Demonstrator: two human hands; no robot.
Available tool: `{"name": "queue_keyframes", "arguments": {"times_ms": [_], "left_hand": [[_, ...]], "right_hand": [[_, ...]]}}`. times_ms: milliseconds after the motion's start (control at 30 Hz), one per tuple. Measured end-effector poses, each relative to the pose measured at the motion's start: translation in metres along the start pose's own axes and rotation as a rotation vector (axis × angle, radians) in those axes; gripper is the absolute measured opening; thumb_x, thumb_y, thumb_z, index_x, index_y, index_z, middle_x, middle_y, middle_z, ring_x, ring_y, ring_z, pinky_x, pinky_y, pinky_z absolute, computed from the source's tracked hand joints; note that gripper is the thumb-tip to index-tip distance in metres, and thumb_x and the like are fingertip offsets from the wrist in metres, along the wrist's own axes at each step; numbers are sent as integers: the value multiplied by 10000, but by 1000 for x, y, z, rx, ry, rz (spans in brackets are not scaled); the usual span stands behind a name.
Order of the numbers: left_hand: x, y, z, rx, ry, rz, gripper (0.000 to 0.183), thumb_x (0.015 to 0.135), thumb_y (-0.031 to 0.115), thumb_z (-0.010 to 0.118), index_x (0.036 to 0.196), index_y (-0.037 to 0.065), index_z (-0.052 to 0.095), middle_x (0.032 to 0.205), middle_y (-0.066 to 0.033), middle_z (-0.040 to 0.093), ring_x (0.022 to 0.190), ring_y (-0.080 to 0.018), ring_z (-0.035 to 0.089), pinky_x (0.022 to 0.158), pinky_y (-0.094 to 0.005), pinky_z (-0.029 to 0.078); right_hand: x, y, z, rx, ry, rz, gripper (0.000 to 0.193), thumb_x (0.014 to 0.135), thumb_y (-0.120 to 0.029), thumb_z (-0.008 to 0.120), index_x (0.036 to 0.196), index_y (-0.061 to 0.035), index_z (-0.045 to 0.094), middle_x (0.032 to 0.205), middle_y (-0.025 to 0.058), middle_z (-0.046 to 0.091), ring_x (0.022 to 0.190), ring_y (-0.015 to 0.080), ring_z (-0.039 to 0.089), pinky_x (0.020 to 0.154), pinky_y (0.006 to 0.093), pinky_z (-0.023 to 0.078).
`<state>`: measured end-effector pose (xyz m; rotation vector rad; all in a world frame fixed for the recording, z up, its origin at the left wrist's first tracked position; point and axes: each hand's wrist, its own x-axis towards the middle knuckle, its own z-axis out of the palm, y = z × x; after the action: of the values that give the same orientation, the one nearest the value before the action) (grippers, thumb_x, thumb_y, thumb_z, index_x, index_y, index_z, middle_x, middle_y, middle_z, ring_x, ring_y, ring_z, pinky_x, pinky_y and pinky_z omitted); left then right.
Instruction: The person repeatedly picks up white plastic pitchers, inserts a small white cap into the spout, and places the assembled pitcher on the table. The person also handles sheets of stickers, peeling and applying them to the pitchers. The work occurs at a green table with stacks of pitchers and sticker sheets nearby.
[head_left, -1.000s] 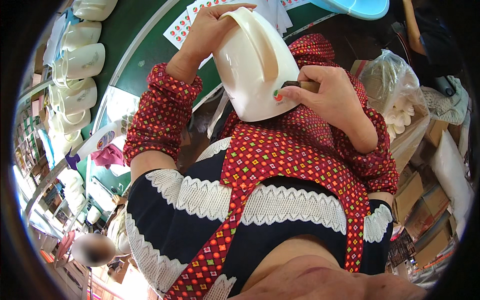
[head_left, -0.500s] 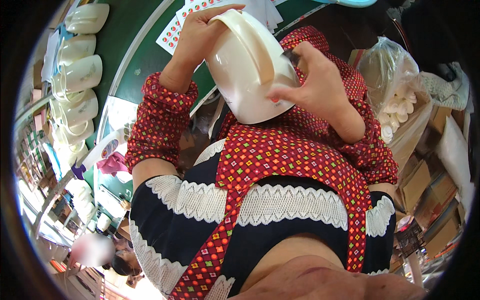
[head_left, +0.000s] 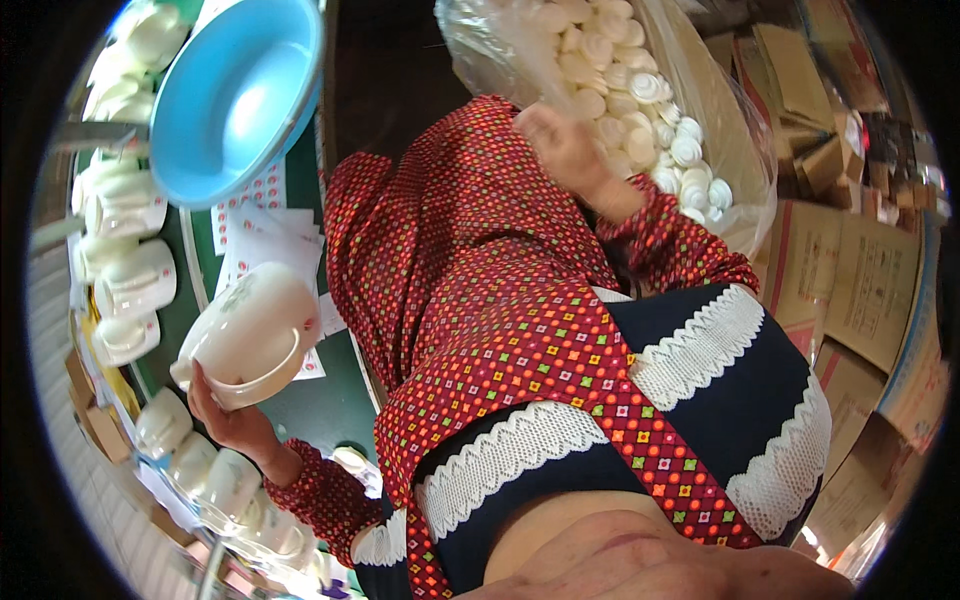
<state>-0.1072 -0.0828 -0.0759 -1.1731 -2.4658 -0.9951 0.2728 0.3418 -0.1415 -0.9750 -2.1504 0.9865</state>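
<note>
A cream-white pitcher (head_left: 245, 335) with a pale floral print tilts over the green table at the left. My left hand (head_left: 232, 418) is closed on it, with the thumb or a finger along its near side. The pitcher's curved handle is turned toward me, and a small red mark shows near the handle's upper end. Over my lap's far right side, my right hand (head_left: 562, 150) is close to a clear plastic bag (head_left: 490, 40) of white round lids (head_left: 615, 100). Motion smears its fingers, so I cannot make out anything in them.
A large blue basin (head_left: 235, 100) stands at the far left of the table. Sheets of red round stickers (head_left: 268, 185) lie beside it. Rows of white pitchers (head_left: 135, 280) line the left. Cardboard boxes (head_left: 845, 270) are stacked at the right.
The view has turned to the right. My left hand has carried the pitcher away to the left, over the table. My right hand has let go of the pitcher and moved to the lid bag.
</note>
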Motion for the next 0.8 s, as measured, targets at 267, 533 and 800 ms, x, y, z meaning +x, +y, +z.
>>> {"name": "queue_keyframes", "arguments": {"times_ms": [267, 533, 800], "left_hand": [[-27, -53, 13, 245, -151, 208, 587, 874, 8, 834, 1440, 78, 696, 1311, -71, 735, 1299, -329, 576, 1134, -466, 456], [-61, -28, 11, 291, -38, -59, 918, 910, 290, 886, 1621, 1, 383, 1586, -238, 378, 1435, -399, 437, 1160, -554, 421], [-110, 24, 61, -644, 92, -769, 311, 1125, 235, 568, 1188, -61, 641, 1187, -155, 677, 1125, -238, 675, 1012, -362, 563]], "right_hand": [[-62, 189, -143, -836, -390, 705, 566, 963, -564, 675, 1195, -59, 783, 1126, 258, 774, 1060, 456, 737, 911, 518, 579], [-83, 140, -123, -751, -320, 875, 698, 869, -573, 781, 1359, -81, 711, 1254, 252, 748, 1149, 411, 727, 993, 477, 571], [-90, 178, -138, -686, -317, 603, 650, 847, -384, 867, 1360, -23, 696, 1230, 226, 764, 1136, 402, 734, 976, 483, 577]]}}
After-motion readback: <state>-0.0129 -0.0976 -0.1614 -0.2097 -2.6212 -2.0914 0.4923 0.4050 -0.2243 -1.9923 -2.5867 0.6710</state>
